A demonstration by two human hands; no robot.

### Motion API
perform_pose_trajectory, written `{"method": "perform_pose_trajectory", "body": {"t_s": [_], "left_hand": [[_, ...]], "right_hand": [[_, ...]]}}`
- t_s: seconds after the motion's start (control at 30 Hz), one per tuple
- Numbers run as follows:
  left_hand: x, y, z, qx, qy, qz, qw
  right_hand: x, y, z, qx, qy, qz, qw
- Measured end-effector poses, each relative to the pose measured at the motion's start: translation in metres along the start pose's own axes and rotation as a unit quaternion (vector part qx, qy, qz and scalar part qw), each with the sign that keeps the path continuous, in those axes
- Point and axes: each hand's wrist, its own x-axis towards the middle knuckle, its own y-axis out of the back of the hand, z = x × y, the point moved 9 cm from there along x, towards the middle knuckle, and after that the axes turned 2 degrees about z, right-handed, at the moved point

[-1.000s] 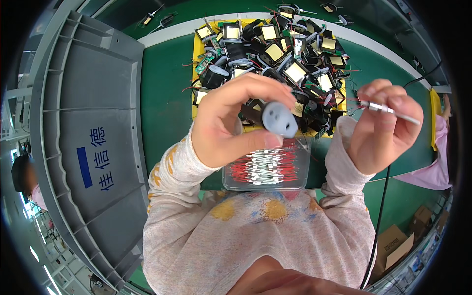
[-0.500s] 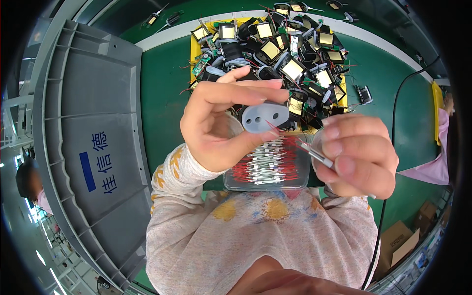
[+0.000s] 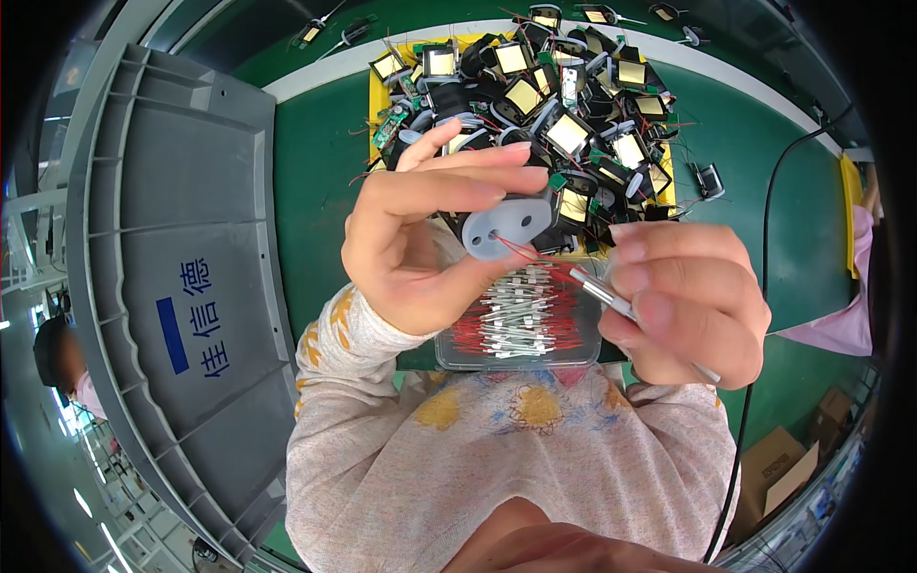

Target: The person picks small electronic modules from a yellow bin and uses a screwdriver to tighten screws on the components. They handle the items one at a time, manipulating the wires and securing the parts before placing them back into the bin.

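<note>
My left hand is closed around a small black housing, its fingertips and thumb pinching it at the edges. The housing's pale grey end cap faces me and has several round holes. Thin red wires run from one of those holes toward my right hand. Between thumb and fingers that hand pinches a slim silvery rod, its tip meeting the wires. Whether the rod is a tool or a part on the wires, I cannot tell. Below the hands, a clear plastic box holds many white pieces with red leads.
A yellow tray beyond my hands is heaped with black housings. A grey crate stands along the left. A black cable hangs at the right. Cardboard boxes lie lower right, near a person's pink sleeve.
The housing has turned slightly and moved a little left with my left hand. The red wires now show more clearly at the hole. My right hand has shifted slightly left, with the rod still held.
</note>
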Motion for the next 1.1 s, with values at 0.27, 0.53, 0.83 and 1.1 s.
{"method": "perform_pose_trajectory", "body": {"t_s": [0.27, 0.53, 0.83, 1.1], "left_hand": [[-0.0009, 0.0038, 0.0011, 0.044, -0.026, 0.026, 0.998], [-0.0013, 0.0026, 0.0011, 0.077, -0.027, 0.031, 0.996], [0.0004, 0.0023, 0.0018, 0.105, -0.02, 0.019, 0.994], [-0.0018, 0.0023, 0.0005, 0.099, -0.015, 0.024, 0.995]], "right_hand": [[0.0025, 0.0037, 0.0022, -0.013, -0.033, 0.02, 0.999], [0.0025, 0.0036, 0.0044, -0.034, -0.046, 0.023, 0.998], [-0.0024, 0.001, 0.0012, -0.057, -0.038, 0.063, 0.996], [-0.0043, -0.0002, -0.0006, -0.05, -0.014, 0.099, 0.994]]}}
